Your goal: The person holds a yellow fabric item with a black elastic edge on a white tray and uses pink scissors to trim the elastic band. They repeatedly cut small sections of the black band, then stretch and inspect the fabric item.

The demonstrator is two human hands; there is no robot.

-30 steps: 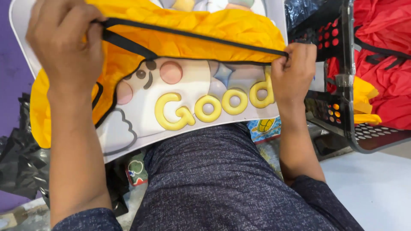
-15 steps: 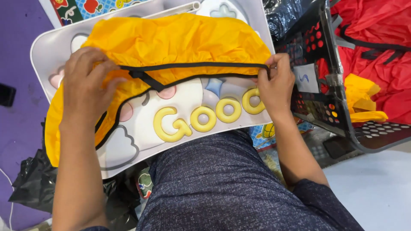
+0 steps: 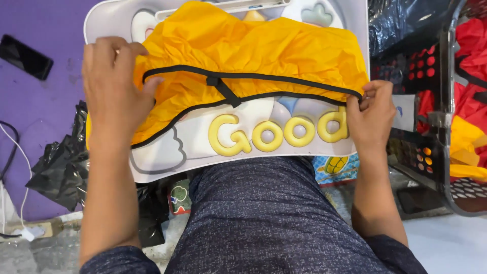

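A person looks down at their own lap, where a white lap tray (image 3: 167,162) with raised yellow letters rests on legs in dark speckled trousers (image 3: 264,223). A piece of yellow cloth (image 3: 253,48) with black edging lies spread over the upper half of the tray, wrinkled and puffed. A thin black strap (image 3: 223,89) crosses the cloth near its lower edge, with a short tab at its middle.

The left hand (image 3: 114,86) lies on the left end of the cloth, palm down, fingers bent together and closed on the fabric at the black edge. The right hand (image 3: 370,114) is at the right end of the cloth, fingers pinched tight on the black edging at the tray's right side. The cloth is stretched between the two hands.

Left of the tray, a dark phone (image 3: 25,57) lies on a purple mat (image 3: 45,116), and crumpled black plastic (image 3: 61,162) sits just below it. Right of the tray stands a black crate (image 3: 421,127) with round holes, and red cloth (image 3: 472,50) shows behind it.
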